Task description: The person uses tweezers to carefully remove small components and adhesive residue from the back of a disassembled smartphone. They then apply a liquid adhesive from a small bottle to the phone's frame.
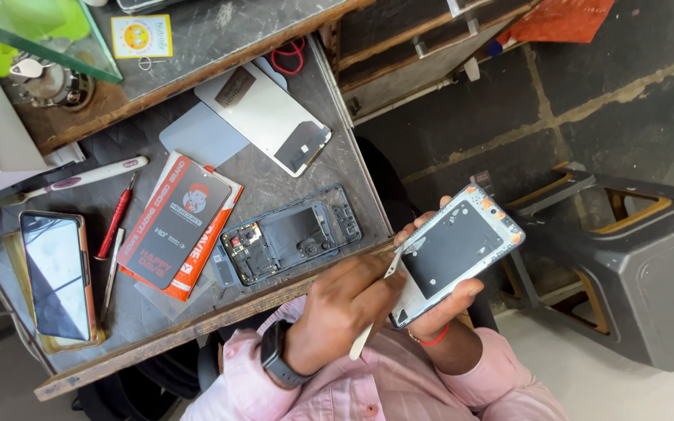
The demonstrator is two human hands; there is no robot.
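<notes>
A person in a pink shirt sits at a dark bench (337,156), seen from above. Off the bench's near edge, over the lap, the right hand (438,312) is clamped around the edges of an opened phone body (454,249), its dark inner face up. The left hand (345,304), wearing a black wristwatch, is closed around one thin white pry tool (380,300) whose tip touches the phone body's lower corner. The phone body looks light, thin and stiff, probably fragile inside, so the rim is the safest place to grip it. On the bench nearest the phone body lies one blue phone frame (290,234) with exposed parts; beyond it, one white back panel (271,117). Farther left are one red packet (177,222), one red screwdriver (115,218), one white toothbrush (79,178) and one intact phone (56,273).
</notes>
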